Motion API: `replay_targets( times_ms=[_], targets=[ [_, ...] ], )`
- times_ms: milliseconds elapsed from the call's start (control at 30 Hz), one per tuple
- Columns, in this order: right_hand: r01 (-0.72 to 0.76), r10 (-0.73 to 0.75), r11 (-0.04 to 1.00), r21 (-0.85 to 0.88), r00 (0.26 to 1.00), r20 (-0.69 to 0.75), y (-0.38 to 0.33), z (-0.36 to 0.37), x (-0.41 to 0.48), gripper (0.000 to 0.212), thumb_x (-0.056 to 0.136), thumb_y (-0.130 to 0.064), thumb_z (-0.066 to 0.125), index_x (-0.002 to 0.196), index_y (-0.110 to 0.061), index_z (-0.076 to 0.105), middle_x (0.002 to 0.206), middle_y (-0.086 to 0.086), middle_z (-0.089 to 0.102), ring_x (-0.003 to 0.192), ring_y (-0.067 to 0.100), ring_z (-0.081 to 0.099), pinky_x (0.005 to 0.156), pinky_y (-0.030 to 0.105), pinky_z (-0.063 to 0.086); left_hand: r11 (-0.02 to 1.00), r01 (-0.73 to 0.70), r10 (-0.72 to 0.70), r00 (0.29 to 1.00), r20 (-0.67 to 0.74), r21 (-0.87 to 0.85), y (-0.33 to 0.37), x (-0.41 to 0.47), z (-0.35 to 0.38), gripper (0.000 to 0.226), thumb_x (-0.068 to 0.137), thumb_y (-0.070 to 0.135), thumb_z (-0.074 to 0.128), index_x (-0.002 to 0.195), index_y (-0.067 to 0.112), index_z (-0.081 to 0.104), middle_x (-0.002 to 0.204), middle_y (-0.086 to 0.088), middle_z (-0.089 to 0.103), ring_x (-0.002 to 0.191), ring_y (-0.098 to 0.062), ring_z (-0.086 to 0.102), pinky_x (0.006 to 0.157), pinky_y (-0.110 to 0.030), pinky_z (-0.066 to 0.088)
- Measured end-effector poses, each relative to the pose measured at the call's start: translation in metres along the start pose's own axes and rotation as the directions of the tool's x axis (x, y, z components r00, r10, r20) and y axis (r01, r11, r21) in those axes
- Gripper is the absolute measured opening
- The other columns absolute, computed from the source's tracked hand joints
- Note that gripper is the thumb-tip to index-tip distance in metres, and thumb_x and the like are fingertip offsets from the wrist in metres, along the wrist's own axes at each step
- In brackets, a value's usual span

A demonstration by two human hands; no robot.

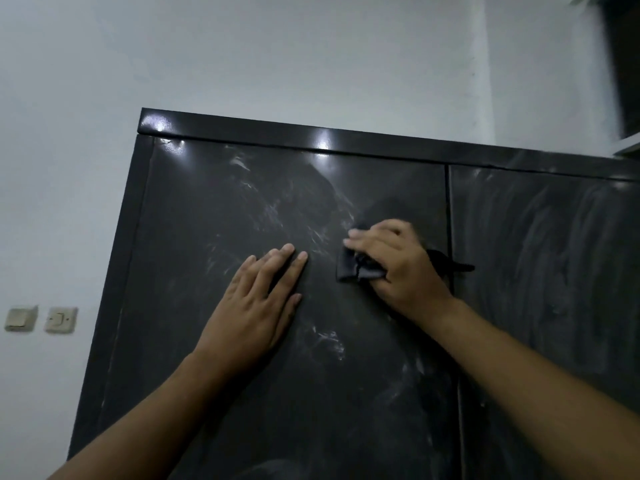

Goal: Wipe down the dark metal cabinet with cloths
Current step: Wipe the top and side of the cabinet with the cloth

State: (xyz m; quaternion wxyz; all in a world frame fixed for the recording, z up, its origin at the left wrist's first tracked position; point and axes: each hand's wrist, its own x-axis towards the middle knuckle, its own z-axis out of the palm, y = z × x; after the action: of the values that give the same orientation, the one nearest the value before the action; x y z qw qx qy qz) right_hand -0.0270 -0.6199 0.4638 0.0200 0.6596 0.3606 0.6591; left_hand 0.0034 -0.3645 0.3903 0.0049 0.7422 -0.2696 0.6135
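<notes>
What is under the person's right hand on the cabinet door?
A folded dark cloth sticks out from under the right hand, pressed on the cabinet door. The rest of the cloth is hidden.

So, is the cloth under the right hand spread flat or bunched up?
Bunched up. The dark cloth shows folds and creases, gripped under the right hand against the cabinet door.
</notes>
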Motion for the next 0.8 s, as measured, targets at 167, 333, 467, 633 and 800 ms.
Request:
replay_targets(
  times_ms=[167,333,467,633,800],
  targets=[
    [0.128,-0.126,0.992,-0.003,0.978,0.168,0.019,-0.024,0.0,0.035,0.081,-0.004,0.069,0.115,-0.012,0.075,0.123,-0.003,0.069,0.11,0.024,0.054,0.101,0.026,0.043,0.999,-0.034,0.035,0.998,-0.051,0.008,-0.001,-0.003,0.007,0.056,0.105,0.034,0.033,0.157,0.013,0.028,0.159,-0.009,0.03,0.147,-0.024,0.026,0.124,-0.042,0.008],
    [-0.238,0.227,0.97,-0.044,0.958,-0.174,0.006,-0.005,0.023,0.033,0.08,-0.008,0.061,0.109,-0.012,0.076,0.114,0.001,0.072,0.1,0.026,0.059,0.095,0.019,0.038,0.997,-0.073,0.073,0.992,-0.103,0.009,-0.001,-0.005,0.011,0.052,0.104,0.028,0.033,0.154,0.014,0.035,0.153,-0.007,0.039,0.145,-0.024,0.032,0.121,-0.052,0.014],
    [-0.034,0.035,0.999,-0.006,0.999,0.015,-0.012,0.0,0.003,0.035,0.078,-0.003,0.071,0.111,-0.013,0.075,0.119,-0.002,0.07,0.102,0.02,0.058,0.095,0.022,0.039,0.993,-0.088,0.094,0.993,-0.075,0.077,-0.002,-0.007,0.011,0.053,0.101,0.029,0.035,0.152,0.016,0.04,0.15,-0.005,0.046,0.141,-0.024,0.041,0.116,-0.06,0.022],
    [-0.026,0.03,0.999,-0.026,0.991,0.127,0.008,-0.024,0.025,0.034,0.076,-0.005,0.06,0.105,-0.012,0.076,0.115,-0.002,0.072,0.1,0.024,0.06,0.095,0.021,0.038,0.993,-0.075,0.079,0.996,-0.036,0.087,-0.003,0.011,-0.012,0.049,0.098,0.038,0.039,0.142,0.021,0.053,0.135,-0.001,0.058,0.122,-0.02,0.057,0.111,-0.06,0.032],
    [-0.362,0.352,0.932,-0.025,0.919,-0.179,0.009,-0.006,0.058,0.041,0.069,-0.005,0.056,0.104,-0.012,0.076,0.107,0.003,0.074,0.097,0.029,0.058,0.092,0.004,0.028,0.999,-0.042,0.042,0.999,0.002,0.022,-0.02,0.05,-0.041,0.053,0.095,0.044,0.034,0.144,0.028,0.047,0.142,0.003,0.053,0.131,-0.017,0.05,0.115,-0.059,0.023]
  ],
)
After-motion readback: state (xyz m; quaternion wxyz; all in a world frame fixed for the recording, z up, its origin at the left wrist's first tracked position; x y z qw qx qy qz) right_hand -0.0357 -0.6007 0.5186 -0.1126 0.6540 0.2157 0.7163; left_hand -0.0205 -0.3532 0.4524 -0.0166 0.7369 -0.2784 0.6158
